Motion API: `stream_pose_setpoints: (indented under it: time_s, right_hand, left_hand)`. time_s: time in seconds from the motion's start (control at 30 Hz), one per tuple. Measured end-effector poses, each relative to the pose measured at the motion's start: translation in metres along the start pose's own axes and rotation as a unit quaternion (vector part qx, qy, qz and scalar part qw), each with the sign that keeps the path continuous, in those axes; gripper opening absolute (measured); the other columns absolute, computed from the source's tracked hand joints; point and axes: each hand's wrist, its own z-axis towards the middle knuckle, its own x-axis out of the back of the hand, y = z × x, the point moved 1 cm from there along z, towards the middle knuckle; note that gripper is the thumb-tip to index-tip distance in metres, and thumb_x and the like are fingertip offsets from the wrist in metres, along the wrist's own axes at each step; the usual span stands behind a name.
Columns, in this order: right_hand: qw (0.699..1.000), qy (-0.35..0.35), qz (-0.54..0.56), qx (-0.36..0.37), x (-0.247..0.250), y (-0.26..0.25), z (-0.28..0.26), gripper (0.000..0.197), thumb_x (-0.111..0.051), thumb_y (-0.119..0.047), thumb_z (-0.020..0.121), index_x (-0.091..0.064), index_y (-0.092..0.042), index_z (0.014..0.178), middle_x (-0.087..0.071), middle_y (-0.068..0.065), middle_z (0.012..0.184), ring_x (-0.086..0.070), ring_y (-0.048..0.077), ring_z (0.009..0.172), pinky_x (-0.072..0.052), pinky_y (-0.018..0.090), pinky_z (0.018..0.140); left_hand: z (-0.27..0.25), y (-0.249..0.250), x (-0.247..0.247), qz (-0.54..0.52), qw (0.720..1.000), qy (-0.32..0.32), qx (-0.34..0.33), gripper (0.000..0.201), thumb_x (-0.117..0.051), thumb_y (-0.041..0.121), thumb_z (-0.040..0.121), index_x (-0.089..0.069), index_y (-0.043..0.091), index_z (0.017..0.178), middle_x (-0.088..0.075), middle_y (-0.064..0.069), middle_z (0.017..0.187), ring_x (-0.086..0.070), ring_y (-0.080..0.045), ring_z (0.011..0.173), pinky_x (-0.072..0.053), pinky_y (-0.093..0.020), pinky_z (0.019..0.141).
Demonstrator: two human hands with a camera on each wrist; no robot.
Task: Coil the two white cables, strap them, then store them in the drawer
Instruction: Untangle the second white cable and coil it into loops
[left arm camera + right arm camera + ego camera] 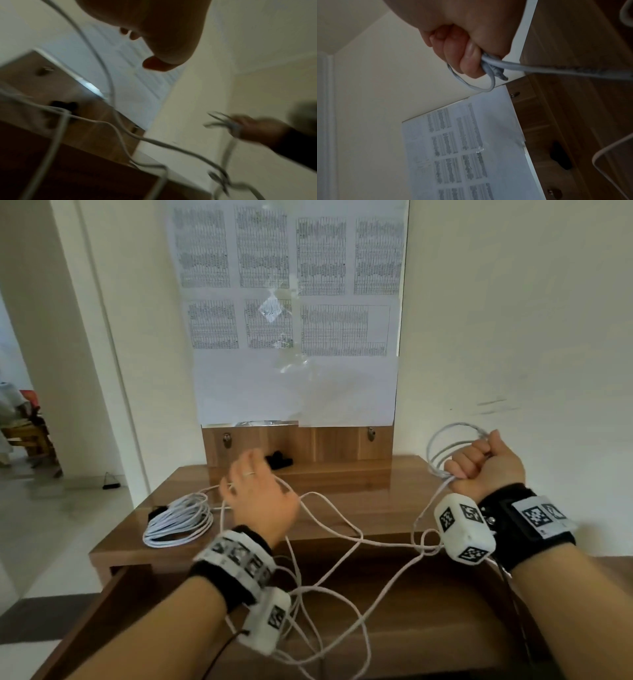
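Note:
My right hand (483,463) is raised at the right and grips a few small loops of a white cable (457,425) in a fist; the right wrist view shows the fingers (462,47) curled round the strands (539,67). The rest of that cable trails loose across the wooden table (342,491) and down over the open drawer (428,628). My left hand (260,501) is blurred above the table's middle, fingers raised, with the cable (163,143) running past it; no grip shows. A second white cable (178,522) lies coiled at the table's left with a black strap (156,512).
Black straps (279,461) lie at the back of the table against a wooden panel (342,443). Above it hangs a board with printed sheets (294,320). A cream wall is on the right and a doorway on the left.

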Motion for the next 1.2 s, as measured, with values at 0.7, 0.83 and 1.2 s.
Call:
stream_pose_setpoints:
  time_s: [0.7,0.83,1.2]
  right_hand:
    - [0.927,0.033,-0.358,0.107,0.07,0.014,0.022,0.051,-0.046,-0.044,0.097,-0.028,-0.024,0.053,-0.023,-0.003,0.047,-0.017,0.013,0.039,-0.012,0.03,0.047]
    - [0.881,-0.023,-0.47,0.048,0.058,0.042,0.018,0.048,-0.051,-0.052,0.092,-0.054,-0.015,0.062,-0.031,-0.004,0.046,-0.024,0.013,0.037,-0.016,0.025,0.044]
    - [0.67,-0.252,-0.699,-0.001,0.026,0.129,-0.023,0.031,-0.071,-0.043,0.082,-0.073,-0.012,0.074,-0.058,-0.004,0.05,-0.054,0.011,0.05,-0.044,0.017,0.053]
  left_hand:
    - [0.084,0.06,0.085,-0.819,0.562,0.045,0.107,0.035,-0.041,0.017,0.103,-0.046,0.013,0.069,-0.027,0.008,0.042,-0.022,-0.007,0.034,-0.018,-0.018,0.034]
    - [0.095,0.074,0.111,-0.845,0.534,0.009,-0.006,0.035,-0.039,0.021,0.105,-0.049,0.011,0.074,-0.023,0.007,0.048,-0.019,-0.008,0.041,-0.023,-0.021,0.038]
    - [0.104,0.116,0.133,-0.73,0.683,-0.001,-0.019,0.032,-0.041,0.014,0.103,-0.055,0.009,0.075,-0.028,0.005,0.049,-0.022,-0.011,0.043,-0.023,-0.022,0.041]
